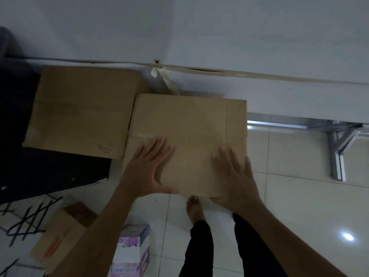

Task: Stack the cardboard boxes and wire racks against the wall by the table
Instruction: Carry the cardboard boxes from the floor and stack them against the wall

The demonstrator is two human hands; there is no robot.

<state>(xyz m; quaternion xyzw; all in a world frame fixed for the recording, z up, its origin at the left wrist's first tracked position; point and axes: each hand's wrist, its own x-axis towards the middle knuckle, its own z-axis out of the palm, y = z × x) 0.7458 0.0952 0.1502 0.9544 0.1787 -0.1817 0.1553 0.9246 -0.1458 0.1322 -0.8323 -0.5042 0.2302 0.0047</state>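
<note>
A large brown cardboard box (pixel 187 124) stands against the white wall in the middle of the view. My left hand (pixel 147 166) lies flat on its top near the front edge, fingers spread. My right hand (pixel 233 172) rests flat at the box's front right corner, thumb over the right edge. A second cardboard box (pixel 79 110) sits just left of it, also by the wall, partly on a dark surface. Black wire racks (pixel 26 218) lie on the floor at lower left.
A smaller brown box (pixel 60 236) and a purple-and-white desk lamp box (pixel 131 250) sit on the tiled floor at lower left. A metal table leg (pixel 337 152) stands at right. A beige cable strip (pixel 219 71) runs along the wall. My bare foot (pixel 194 208) is below the box.
</note>
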